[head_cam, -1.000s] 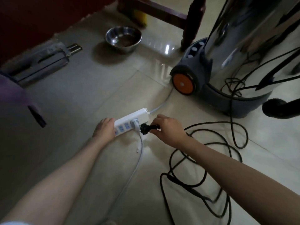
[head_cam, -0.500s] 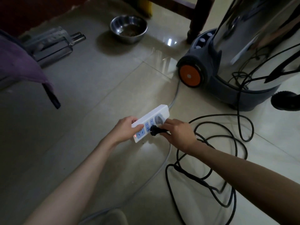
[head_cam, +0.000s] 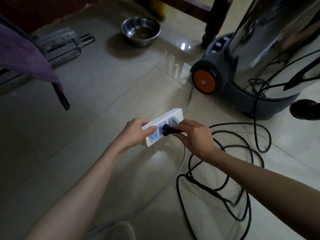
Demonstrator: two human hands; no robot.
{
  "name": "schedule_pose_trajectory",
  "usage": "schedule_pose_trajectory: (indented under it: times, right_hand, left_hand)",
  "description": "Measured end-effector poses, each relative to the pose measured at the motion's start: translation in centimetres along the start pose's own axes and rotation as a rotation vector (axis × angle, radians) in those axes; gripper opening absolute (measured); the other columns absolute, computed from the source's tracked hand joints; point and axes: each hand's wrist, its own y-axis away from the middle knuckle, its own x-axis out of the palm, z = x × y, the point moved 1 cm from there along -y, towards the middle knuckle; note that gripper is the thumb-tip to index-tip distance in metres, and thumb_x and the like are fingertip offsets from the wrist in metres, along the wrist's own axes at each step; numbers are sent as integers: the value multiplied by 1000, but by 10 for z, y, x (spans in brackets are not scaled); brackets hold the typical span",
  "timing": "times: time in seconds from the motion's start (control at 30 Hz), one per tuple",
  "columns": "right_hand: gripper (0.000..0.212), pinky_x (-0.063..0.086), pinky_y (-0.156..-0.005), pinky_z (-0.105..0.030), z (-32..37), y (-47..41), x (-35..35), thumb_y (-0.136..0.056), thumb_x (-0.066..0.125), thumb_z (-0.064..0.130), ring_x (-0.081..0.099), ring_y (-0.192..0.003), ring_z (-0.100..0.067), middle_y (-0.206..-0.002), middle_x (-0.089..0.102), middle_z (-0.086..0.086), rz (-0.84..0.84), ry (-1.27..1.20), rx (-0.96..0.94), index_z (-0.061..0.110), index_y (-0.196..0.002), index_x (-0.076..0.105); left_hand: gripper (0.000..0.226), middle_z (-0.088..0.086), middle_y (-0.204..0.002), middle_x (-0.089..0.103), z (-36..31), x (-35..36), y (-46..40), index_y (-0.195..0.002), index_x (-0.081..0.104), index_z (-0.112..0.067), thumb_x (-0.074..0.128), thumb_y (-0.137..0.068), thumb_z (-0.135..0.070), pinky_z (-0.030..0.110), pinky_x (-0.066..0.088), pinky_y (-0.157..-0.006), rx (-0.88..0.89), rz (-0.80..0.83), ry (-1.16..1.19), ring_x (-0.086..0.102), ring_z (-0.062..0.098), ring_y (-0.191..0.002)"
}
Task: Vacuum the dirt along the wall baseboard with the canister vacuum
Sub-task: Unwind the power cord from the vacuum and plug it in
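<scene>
Plugging in is where you're at: your left hand (head_cam: 136, 132) grips the power strip (head_cam: 164, 129), your right hand (head_cam: 194, 135) pinches the black plug (head_cam: 168, 132) at a socket (prongs hidden, seating unclear). Canister vacuum (head_cam: 259, 66) stands beyond the strip; baseboard vacuuming not yet begun.

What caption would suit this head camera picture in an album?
Left hand holds a white power strip off the floor; right hand brings the vacuum's black plug to its socket.
</scene>
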Motion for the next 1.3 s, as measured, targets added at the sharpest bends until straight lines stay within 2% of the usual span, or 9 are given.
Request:
schedule_pose_trajectory:
  times: [0.27, 0.47, 0.57, 0.67, 0.87, 0.93, 1.03, 1.1, 1.3]
  right_hand:
    - [18, 49, -40, -36, 1, -5, -7, -72, 83, 10, 65, -56, -28, -72, 69, -8, -74, 43, -86, 9, -89, 78]
    - [14, 43, -34, -30, 8, -13, -11, -73, 83, 12, 59, -49, -27, -69, 66, -8, -79, 136, -249, 10, -86, 78]
    - [15, 43, -34, -31, 8, -18, -10, -73, 82, 10, 60, -49, -28, -71, 67, -9, -63, 139, -289, 7, -87, 77]
    - [13, 43, -34, -30, 6, -18, -6, -75, 80, 9, 60, -48, -29, -70, 67, -10, -41, 124, -303, 5, -86, 77]
    - [11, 46, -36, -31, -2, -19, 6, -77, 76, 10, 64, -55, -29, -71, 67, -10, 38, 100, -307, 6, -86, 77]
    - [12, 45, -43, -29, -2, -20, 14, -77, 77, 8, 64, -63, -28, -72, 67, -8, 102, 131, -300, 9, -89, 78]
    - [29, 43, -75, -35, -1, -24, 38, -97, 52, 18, 58, -99, -26, -105, 66, -5, 373, 233, -241, 19, -122, 66]
    - [35, 36, -86, -32, -1, -26, 49, -100, 44, 29, 50, -114, -23, -121, 60, -1, 503, 288, -216, 22, -132, 56]
    - [47, 32, -101, -33, -8, -21, 40, -103, 36, 42, 49, -125, -24, -141, 52, -4, 638, 191, -21, 20, -145, 43]
  left_hand:
    - [16, 6, -82, 69, -6, -6, 1, -89, 71, -14, 60, -88, -25, 25, 40, -60, -23, 32, 129, 55, 13, -68]
    - [11, -7, -73, 67, -7, -6, 0, -87, 73, -21, 63, -87, -24, 12, 39, -50, -24, 7, 234, 54, -2, -56]
    - [9, -11, -76, 69, -7, -6, -1, -92, 72, -23, 64, -86, -24, 9, 38, -50, -26, -17, 264, 57, -5, -60]
    - [11, -9, -82, 71, -3, -2, 2, -96, 71, -22, 65, -87, -22, 14, 43, -56, -40, -26, 292, 61, 2, -69]
    - [12, -7, -80, 74, 9, 6, 2, -84, 71, -31, 64, -88, -21, 24, 48, -63, -53, 12, 307, 65, 8, -73]
    - [15, -5, -84, 74, 17, 9, 3, -85, 70, -33, 62, -89, -21, 26, 51, -65, -66, 59, 301, 66, 10, -77]
    - [16, 3, -91, 74, 30, 13, -1, -88, 69, -32, 61, -91, -18, 41, 54, -78, -101, 130, 249, 67, 18, -85]
    - [16, 8, -98, 73, 38, 13, -8, -90, 67, -30, 60, -92, -16, 46, 53, -82, -123, 150, 212, 67, 24, -89]
    - [24, 11, -110, 68, 48, 15, -22, -112, 66, -9, 53, -92, -13, 29, 45, -81, -229, 70, -156, 62, 24, -100]
